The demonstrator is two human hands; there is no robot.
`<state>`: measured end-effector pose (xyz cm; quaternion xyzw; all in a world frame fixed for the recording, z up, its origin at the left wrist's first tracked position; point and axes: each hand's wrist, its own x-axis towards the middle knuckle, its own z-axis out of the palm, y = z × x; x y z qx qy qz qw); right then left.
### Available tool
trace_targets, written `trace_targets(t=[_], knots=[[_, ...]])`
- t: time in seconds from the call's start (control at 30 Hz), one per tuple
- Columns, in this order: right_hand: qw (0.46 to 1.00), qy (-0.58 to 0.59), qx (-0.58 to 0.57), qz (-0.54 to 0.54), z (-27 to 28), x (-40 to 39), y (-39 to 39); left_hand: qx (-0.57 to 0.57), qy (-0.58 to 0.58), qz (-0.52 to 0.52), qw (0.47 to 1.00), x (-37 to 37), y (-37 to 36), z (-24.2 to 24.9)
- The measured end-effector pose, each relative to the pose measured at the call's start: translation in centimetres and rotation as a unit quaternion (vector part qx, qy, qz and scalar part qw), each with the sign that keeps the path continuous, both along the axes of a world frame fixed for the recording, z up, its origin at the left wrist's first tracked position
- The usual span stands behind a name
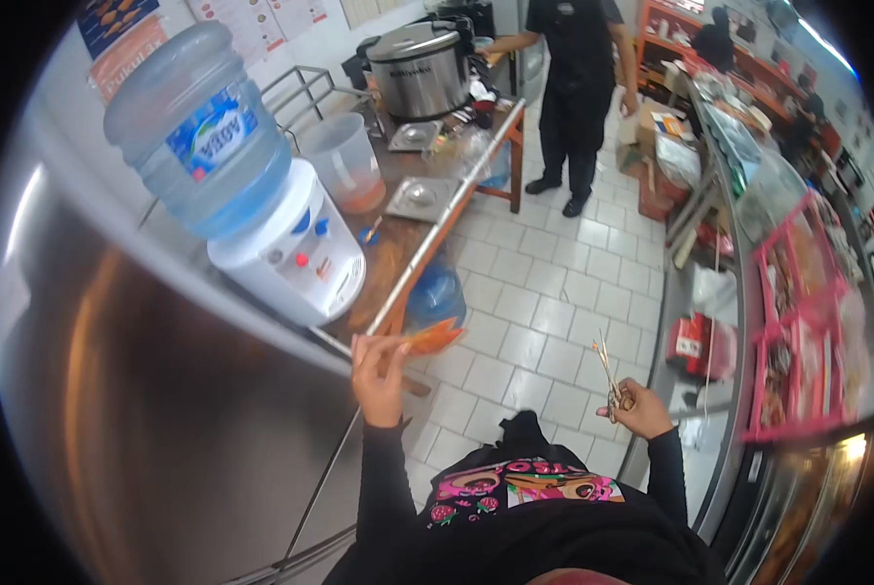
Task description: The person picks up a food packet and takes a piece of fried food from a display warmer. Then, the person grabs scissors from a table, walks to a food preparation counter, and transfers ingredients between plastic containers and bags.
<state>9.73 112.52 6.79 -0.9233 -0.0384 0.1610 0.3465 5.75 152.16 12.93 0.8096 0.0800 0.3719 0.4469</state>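
Note:
My left hand is closed on a small orange-red packet, pinched by one end beside the wooden table. Its far end looks jagged, and I cannot make out what is in it. On the right, my right hand is closed round the handles of slim metal scissors. Their thin blades point up and away from me, slightly apart, over the tiled floor. A small orange bit shows near the tip. The two hands are well apart, with my black shirt between and below them.
A water dispenser with a large bottle stands left, by a wooden table holding a clear bucket and a big steel cooker. Another person stands ahead on the tiled floor. Pink baskets line the right counter.

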Motion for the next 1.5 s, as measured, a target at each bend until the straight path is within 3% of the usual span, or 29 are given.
trace_targets(t=[0.07,0.17,0.27,0.4,0.47,0.5,0.63,0.73,0.77,0.83,1.0,1.2,1.27,1.33,1.43,1.5], knots=[[0.990,-0.093,-0.034,0.104,1.7,8.1,1.7,0.009,0.013,0.055,0.998,2.9,0.9,0.3],[0.965,-0.107,-0.126,0.205,5.5,18.5,6.7,0.013,0.040,0.120,0.992,6.8,1.9,-0.1],[0.942,-0.149,-0.040,0.299,6.2,26.4,11.0,0.015,0.052,0.178,0.983,10.8,2.1,-1.8],[0.921,-0.101,-0.023,0.376,7.2,35.4,15.4,-0.025,0.077,0.228,0.970,18.0,2.8,-4.8],[0.922,-0.107,-0.024,0.370,6.1,40.0,16.1,-0.136,0.056,0.213,0.966,23.6,3.2,-4.7],[0.932,-0.097,-0.027,0.348,5.7,42.6,16.1,-0.137,0.055,0.208,0.967,26.7,4.0,-4.3],[0.953,-0.136,0.014,0.271,5.7,52.7,13.7,0.066,0.049,0.133,0.988,41.5,6.5,-1.8],[0.981,-0.067,-0.051,0.177,8.1,58.4,12.0,0.079,0.035,0.073,0.994,52.4,5.7,0.8],[0.981,-0.101,-0.062,0.151,6.8,60.1,10.7,0.098,0.019,0.037,0.994,55.8,5.1,1.5],[0.991,-0.072,-0.024,0.109,5.4,63.0,8.6,0.121,-0.004,-0.006,0.993,62.0,3.7,1.7],[0.999,-0.007,0.036,0.019,2.0,70.7,4.1,0.054,0.017,-0.131,0.990,74.5,-1.1,0.1],[0.996,-0.036,-0.013,0.086,4.6,86.1,0.2,-0.040,0.023,-0.089,0.995,85.7,-6.7,-1.1],[0.981,-0.047,-0.073,0.173,6.9,92.0,0.4,-0.041,0.011,-0.060,0.997,89.3,-7.5,-0.8],[0.972,-0.092,-0.063,0.209,6.7,97.4,0.5,-0.013,0.027,-0.015,0.999,92.1,-7.9,-0.3],[0.924,-0.172,-0.142,0.310,7.2,103.8,2.2,-0.023,0.030,0.024,0.999,95.3,-8.2,-0.2],[0.914,-0.170,-0.125,0.348,7.9,107.2,3.7,-0.061,0.034,0.054,0.996,97.4,-8.3,-0.4]])
